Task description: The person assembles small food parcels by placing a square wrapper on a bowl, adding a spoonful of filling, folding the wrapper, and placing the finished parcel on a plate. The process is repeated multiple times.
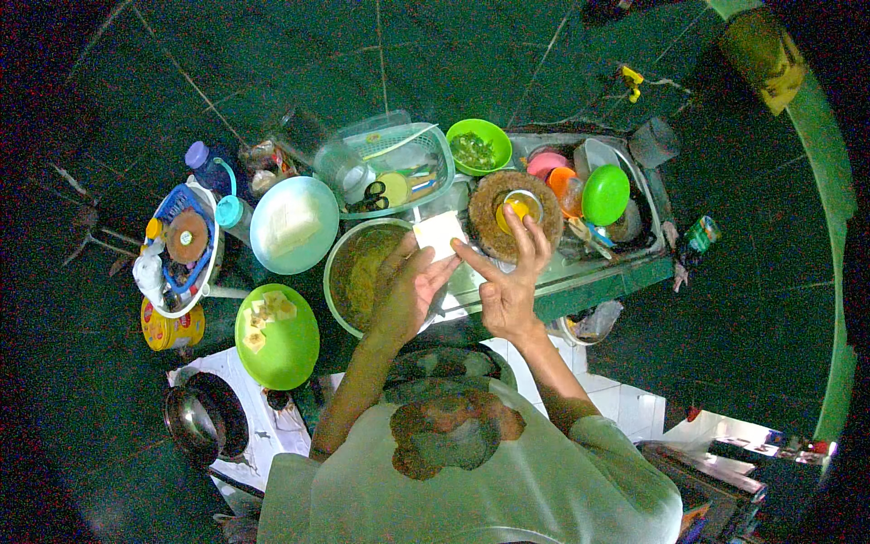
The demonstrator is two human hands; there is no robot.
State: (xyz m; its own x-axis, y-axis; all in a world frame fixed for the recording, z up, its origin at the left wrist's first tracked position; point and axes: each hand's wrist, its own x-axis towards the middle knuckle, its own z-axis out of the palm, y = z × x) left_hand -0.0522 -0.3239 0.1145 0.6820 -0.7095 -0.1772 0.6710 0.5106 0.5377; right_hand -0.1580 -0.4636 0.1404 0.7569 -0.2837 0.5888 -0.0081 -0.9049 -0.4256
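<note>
Your L hand (412,290) had the white sheet (438,234) pinched by its near edge, thumb vs fingers nearly closed; R hand (512,299) was spread, gripping nothing, index tip at sheet's R near corner. Sheet lay up-left of that fingertip, approx square, no clear long axis, L closer. It sat above the counter (598,284), back from its near edge, betw. bowl (330,276) & board (488,240). Sheet thin, matte; bowl round, smooth; board round, brown, rough-looking; cup (507,216) w/ yellow contents on top.

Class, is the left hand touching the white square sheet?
Touching. In the head view, the left hand grips the white square sheet at its lower edge.
</note>
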